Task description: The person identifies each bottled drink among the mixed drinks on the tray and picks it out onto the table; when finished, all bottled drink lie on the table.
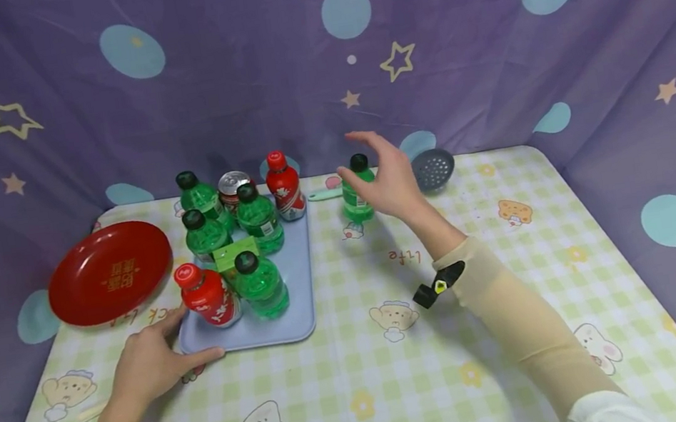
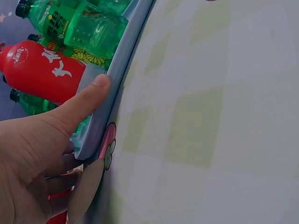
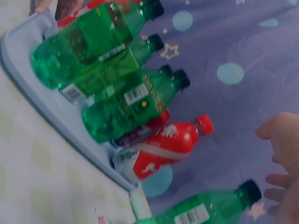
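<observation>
L hand (image 1: 150, 360) grips the nr-L corner of the blue tray (image 1: 299, 306): thumb laid along the nr rim, other fingers bent round the L side, partly hidden by the edge. R hand (image 1: 390, 178) is raised, thumb & fingers spread wide, holding nothing, right by the lone green btl (image 1: 358, 207), which stands upright off the tray; in head view the R thumb crosses in front of its upper part, in R wrist view its black cap is just beside the fingers. Can't tell if they touch. On the tray, closest to L thumb, is the nr red btl (image 1: 213, 299), upright; just R of that, a bit farther from L fingers, the nr green btl (image 1: 263, 288), w/ the green box (image 1: 236, 252) behind the two. Beyond, away from L fingers: three more green btls (image 1: 260, 223) & a can (image 1: 233, 181), mostly hidden. Far red btl (image 1: 285, 188) is at the tray's far R corner, L of R fingers. Red plate (image 1: 109, 272) is off the tray, nr L fingers, beyond & to their L. Grey skimmer (image 1: 434, 169) lies beyond R wrist, R of R fingers; a mint handle (image 1: 326, 195) shows to their L, behind the lone btl. All on a checked cloth (image 1: 360, 366).
</observation>
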A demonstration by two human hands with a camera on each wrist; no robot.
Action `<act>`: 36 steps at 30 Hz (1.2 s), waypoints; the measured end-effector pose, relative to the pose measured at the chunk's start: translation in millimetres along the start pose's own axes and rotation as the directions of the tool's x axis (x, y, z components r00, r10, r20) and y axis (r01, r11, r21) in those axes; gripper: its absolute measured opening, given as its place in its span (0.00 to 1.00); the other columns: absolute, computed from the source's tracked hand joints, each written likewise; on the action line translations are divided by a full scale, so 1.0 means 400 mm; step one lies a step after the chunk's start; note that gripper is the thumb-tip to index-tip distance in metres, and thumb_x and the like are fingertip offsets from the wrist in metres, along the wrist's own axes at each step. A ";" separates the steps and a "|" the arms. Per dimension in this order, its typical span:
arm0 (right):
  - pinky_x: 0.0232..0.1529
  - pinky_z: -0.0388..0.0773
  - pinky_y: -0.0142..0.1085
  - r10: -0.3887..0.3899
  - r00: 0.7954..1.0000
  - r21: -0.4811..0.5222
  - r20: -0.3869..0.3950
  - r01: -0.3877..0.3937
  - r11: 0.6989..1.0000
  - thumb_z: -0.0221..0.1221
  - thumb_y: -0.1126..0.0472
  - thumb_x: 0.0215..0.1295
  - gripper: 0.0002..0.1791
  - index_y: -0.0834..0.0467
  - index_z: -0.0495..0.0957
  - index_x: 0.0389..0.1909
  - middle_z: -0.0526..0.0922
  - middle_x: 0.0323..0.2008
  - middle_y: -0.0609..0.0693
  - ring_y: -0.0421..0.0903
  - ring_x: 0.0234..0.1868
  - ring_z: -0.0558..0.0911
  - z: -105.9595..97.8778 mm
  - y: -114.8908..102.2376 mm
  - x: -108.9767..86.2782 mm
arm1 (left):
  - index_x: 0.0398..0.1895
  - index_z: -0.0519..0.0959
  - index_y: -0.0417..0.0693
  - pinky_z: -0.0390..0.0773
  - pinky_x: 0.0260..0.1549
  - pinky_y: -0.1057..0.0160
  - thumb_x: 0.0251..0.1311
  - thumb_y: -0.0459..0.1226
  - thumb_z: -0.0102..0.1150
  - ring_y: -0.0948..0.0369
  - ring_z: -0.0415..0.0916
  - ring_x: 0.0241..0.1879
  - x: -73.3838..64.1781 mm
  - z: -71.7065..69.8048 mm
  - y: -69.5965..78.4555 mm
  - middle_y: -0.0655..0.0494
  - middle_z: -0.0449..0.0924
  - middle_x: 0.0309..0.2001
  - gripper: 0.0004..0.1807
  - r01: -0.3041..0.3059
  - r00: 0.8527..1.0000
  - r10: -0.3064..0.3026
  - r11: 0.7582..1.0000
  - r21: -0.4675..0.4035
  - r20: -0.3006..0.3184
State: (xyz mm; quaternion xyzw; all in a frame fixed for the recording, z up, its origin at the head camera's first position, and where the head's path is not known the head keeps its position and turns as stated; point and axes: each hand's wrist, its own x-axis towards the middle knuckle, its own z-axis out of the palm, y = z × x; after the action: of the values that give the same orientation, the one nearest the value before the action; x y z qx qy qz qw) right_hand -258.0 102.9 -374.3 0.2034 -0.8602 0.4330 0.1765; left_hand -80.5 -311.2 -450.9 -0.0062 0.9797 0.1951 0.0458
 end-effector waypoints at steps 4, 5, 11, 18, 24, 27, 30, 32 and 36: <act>0.77 0.74 0.46 -0.042 0.999 0.023 0.009 0.041 0.999 0.70 0.53 0.70 0.30 0.54 0.77 0.71 0.81 0.70 0.51 0.50 0.74 0.78 0.006 -0.039 0.005 | 0.75 0.70 0.31 0.80 0.58 0.29 0.40 0.70 0.80 0.29 0.75 0.65 0.000 0.000 0.002 0.26 0.74 0.69 0.68 -0.005 1.000 0.005 1.000 0.001 -0.008; 0.77 0.74 0.45 -0.049 0.999 0.027 0.015 0.049 0.998 0.70 0.53 0.70 0.30 0.53 0.77 0.71 0.81 0.70 0.50 0.50 0.74 0.78 0.009 -0.047 0.005 | 0.75 0.70 0.31 0.80 0.58 0.29 0.40 0.71 0.80 0.29 0.75 0.65 0.000 -0.001 0.002 0.26 0.73 0.69 0.68 -0.007 1.000 0.007 1.000 0.001 -0.008; 0.68 0.81 0.43 -0.110 0.992 0.101 0.066 0.103 0.990 0.69 0.53 0.70 0.30 0.51 0.77 0.72 0.81 0.71 0.49 0.51 0.64 0.86 0.026 -0.095 -0.008 | 0.75 0.70 0.32 0.79 0.58 0.28 0.40 0.71 0.80 0.29 0.75 0.66 0.001 -0.002 0.001 0.26 0.73 0.69 0.68 -0.008 1.000 0.008 1.000 -0.003 -0.009; 0.67 0.84 0.43 -0.230 0.964 0.245 0.133 0.193 0.950 0.71 0.56 0.69 0.30 0.57 0.78 0.70 0.84 0.67 0.54 0.47 0.68 0.84 0.047 -0.150 -0.035 | 0.75 0.70 0.32 0.80 0.58 0.28 0.40 0.70 0.80 0.29 0.75 0.65 0.000 0.000 0.002 0.27 0.74 0.69 0.67 -0.009 1.000 0.009 1.000 -0.003 -0.013; 0.65 0.85 0.36 -0.291 0.940 0.298 0.177 0.231 0.926 0.72 0.57 0.68 0.29 0.58 0.78 0.69 0.86 0.64 0.54 0.46 0.63 0.86 0.065 -0.187 -0.056 | 0.75 0.70 0.32 0.80 0.58 0.28 0.41 0.69 0.81 0.29 0.75 0.65 -0.003 0.000 0.006 0.27 0.73 0.69 0.66 -0.005 1.000 0.005 1.000 -0.007 -0.014; 0.63 0.86 0.38 -0.310 0.930 0.326 0.199 0.236 0.916 0.72 0.59 0.67 0.29 0.60 0.79 0.68 0.86 0.63 0.55 0.47 0.61 0.87 0.077 -0.196 -0.062 | 0.75 0.70 0.32 0.79 0.58 0.28 0.42 0.68 0.81 0.29 0.75 0.65 -0.004 -0.001 0.007 0.26 0.73 0.69 0.66 -0.003 1.000 0.002 1.000 -0.010 -0.014; 0.65 0.85 0.37 -0.315 0.921 0.346 0.230 0.225 0.911 0.73 0.60 0.67 0.30 0.60 0.78 0.69 0.86 0.65 0.54 0.48 0.61 0.87 0.089 -0.205 -0.069 | 0.75 0.69 0.32 0.79 0.58 0.28 0.42 0.68 0.81 0.29 0.75 0.66 -0.004 -0.001 0.007 0.27 0.73 0.69 0.66 0.000 1.000 0.000 1.000 -0.013 -0.011; 0.65 0.84 0.36 -0.314 0.915 0.349 0.254 0.216 0.912 0.73 0.59 0.66 0.31 0.59 0.78 0.69 0.85 0.65 0.54 0.47 0.63 0.87 0.098 -0.210 -0.075 | 0.76 0.69 0.32 0.79 0.58 0.28 0.42 0.69 0.81 0.29 0.75 0.66 -0.004 0.000 0.007 0.27 0.73 0.70 0.66 0.002 1.000 -0.002 1.000 -0.015 -0.009; 0.66 0.84 0.37 -0.319 0.901 0.345 0.294 0.211 0.914 0.74 0.57 0.65 0.33 0.58 0.78 0.70 0.84 0.66 0.53 0.50 0.64 0.86 0.117 -0.218 -0.090 | 0.76 0.69 0.33 0.79 0.59 0.28 0.42 0.69 0.80 0.29 0.74 0.66 -0.004 0.000 0.006 0.27 0.73 0.70 0.67 -0.002 1.000 0.001 1.000 -0.016 -0.010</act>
State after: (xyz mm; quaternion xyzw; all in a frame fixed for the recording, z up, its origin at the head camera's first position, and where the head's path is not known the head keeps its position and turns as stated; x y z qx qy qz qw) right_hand -189.5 24.3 -359.4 0.4173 -0.7641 0.4897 0.0477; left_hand -79.1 -308.8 -449.9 -0.0069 0.9783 0.2031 0.0406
